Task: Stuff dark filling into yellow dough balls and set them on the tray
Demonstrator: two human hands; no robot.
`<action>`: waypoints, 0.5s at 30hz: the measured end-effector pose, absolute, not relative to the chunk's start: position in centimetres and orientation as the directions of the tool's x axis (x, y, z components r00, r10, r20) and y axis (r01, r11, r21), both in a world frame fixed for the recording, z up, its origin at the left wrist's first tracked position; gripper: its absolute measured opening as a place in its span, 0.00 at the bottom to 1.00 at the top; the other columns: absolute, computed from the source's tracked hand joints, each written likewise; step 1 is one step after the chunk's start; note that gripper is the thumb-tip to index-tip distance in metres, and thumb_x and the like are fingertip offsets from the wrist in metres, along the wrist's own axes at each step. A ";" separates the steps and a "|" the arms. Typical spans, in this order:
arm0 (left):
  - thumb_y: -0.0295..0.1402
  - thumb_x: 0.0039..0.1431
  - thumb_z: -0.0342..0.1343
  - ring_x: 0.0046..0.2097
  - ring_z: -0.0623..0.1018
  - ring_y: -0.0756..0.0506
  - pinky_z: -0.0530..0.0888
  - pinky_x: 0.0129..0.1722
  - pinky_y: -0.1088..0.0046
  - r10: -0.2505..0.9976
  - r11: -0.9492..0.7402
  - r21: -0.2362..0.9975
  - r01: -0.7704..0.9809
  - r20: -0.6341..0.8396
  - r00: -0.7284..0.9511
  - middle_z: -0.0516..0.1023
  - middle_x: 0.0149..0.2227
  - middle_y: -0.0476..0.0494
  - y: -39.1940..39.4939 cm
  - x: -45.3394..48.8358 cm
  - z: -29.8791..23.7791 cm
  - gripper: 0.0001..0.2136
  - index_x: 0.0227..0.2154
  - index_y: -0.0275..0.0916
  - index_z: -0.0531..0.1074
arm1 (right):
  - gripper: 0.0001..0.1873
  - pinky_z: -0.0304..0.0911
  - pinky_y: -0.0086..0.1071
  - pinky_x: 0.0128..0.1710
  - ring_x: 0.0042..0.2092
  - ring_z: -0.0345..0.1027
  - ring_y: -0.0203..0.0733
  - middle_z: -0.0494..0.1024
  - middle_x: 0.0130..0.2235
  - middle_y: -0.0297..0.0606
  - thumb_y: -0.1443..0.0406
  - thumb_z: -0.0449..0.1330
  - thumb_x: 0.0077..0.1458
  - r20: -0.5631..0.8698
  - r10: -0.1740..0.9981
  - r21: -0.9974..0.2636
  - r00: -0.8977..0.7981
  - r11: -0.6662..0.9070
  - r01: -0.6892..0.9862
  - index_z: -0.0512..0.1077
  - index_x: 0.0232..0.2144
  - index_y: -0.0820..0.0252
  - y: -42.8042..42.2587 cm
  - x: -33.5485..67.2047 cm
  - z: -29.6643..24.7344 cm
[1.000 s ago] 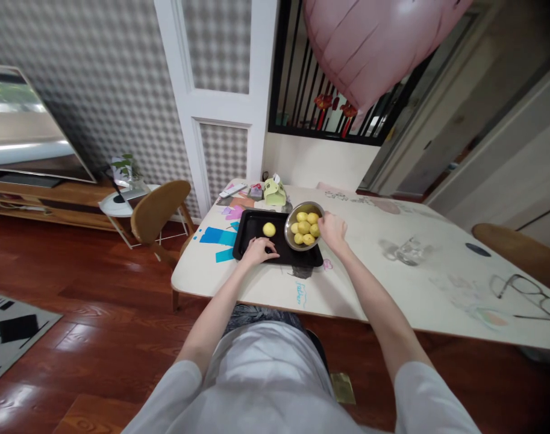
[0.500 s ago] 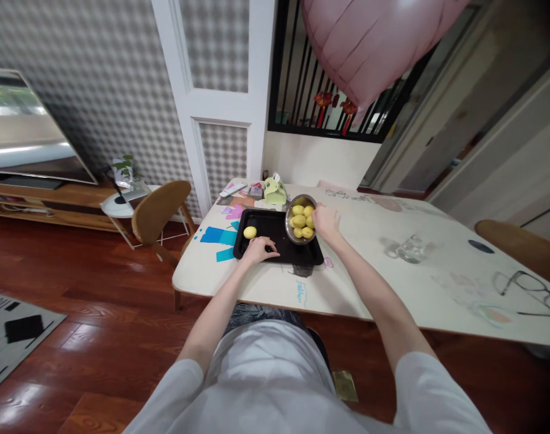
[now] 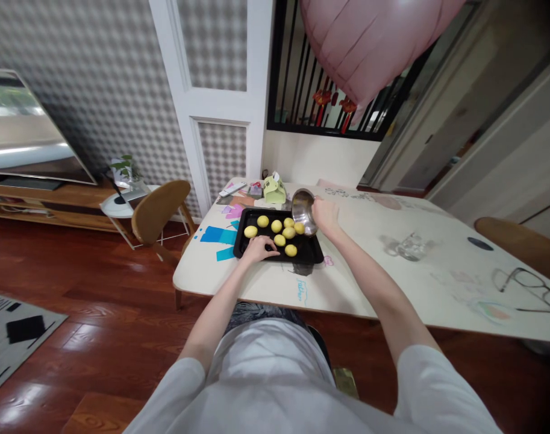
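Nearest of all, the white shirt [image 3: 268, 367], sleeves to either side; just past it runs the near edge of the bench [image 3: 369, 289], with blue lettering [image 3: 302, 289] on its top; off to the right lie the spectacles [image 3: 530, 286], near that same edge.

In to the action: the left hand [image 3: 257, 248] is over the near side of the black tray [image 3: 311, 256], fingers curved, thumb parted from them; whether it presses on the tray, I cannot tell; and there are the lemons [image 3: 279, 240], eight in view, scattered yellow across the tray, two at its left end, the others from the middle rightward, and one of them right at the lip of the bowl [image 3: 302, 208]; that steel bowl is tipped on its side, mouth towards the tray, and the right hand [image 3: 325, 214] has it pinched by the rim.

Out to the right of that arm stands a clear glass [image 3: 410, 247], well apart from the tray; beyond the tray, the green tissue box [image 3: 273, 190], a white remote [image 3: 232, 190] to its left; left of the bench, a wooden chair [image 3: 161, 214], then a plant [image 3: 125, 164] on a white stand [image 3: 116, 208]; overhead a pink balloon [image 3: 374, 42]; behind it a black grille [image 3: 297, 72]; far left, the television [image 3: 26, 129].
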State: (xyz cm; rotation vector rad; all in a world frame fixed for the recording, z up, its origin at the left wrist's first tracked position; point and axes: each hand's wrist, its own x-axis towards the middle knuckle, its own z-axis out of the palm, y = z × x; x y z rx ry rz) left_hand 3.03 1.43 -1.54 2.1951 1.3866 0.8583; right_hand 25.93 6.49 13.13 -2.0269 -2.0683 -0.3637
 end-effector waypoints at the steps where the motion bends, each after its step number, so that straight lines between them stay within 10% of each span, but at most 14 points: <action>1: 0.41 0.56 0.71 0.60 0.79 0.37 0.73 0.61 0.62 0.905 -0.426 0.621 0.658 0.283 0.319 0.87 0.46 0.45 1.4 3.0 -1.5 0.07 0.33 0.44 0.85 | 0.22 0.66 0.44 0.50 0.51 0.77 0.60 0.81 0.46 0.65 0.70 0.44 0.70 0.340 0.940 0.017 -0.016 0.011 1.000 0.69 0.58 0.73 6.3 26.0 13.3; 9: 0.39 0.56 0.71 0.56 0.81 0.38 0.74 0.59 0.62 0.895 -0.446 0.628 0.637 0.319 0.313 0.87 0.42 0.46 1.1 3.1 -1.6 0.07 0.31 0.43 0.83 | 0.24 0.60 0.39 0.40 0.41 0.77 0.56 0.83 0.44 0.57 0.64 0.45 0.71 0.511 0.856 -0.110 0.078 -0.025 0.994 0.71 0.60 0.64 1.4 29.6 13.7; 15: 0.33 0.59 0.68 0.53 0.81 0.37 0.75 0.60 0.56 0.859 -0.508 0.646 0.570 0.427 0.282 0.85 0.46 0.39 0.5 3.2 -0.7 0.04 0.30 0.40 0.82 | 0.20 0.53 0.33 0.32 0.31 0.70 0.45 0.80 0.29 0.42 0.57 0.50 0.65 0.426 0.905 -0.337 0.013 0.145 0.930 0.80 0.39 0.59 -5.1 32.6 9.2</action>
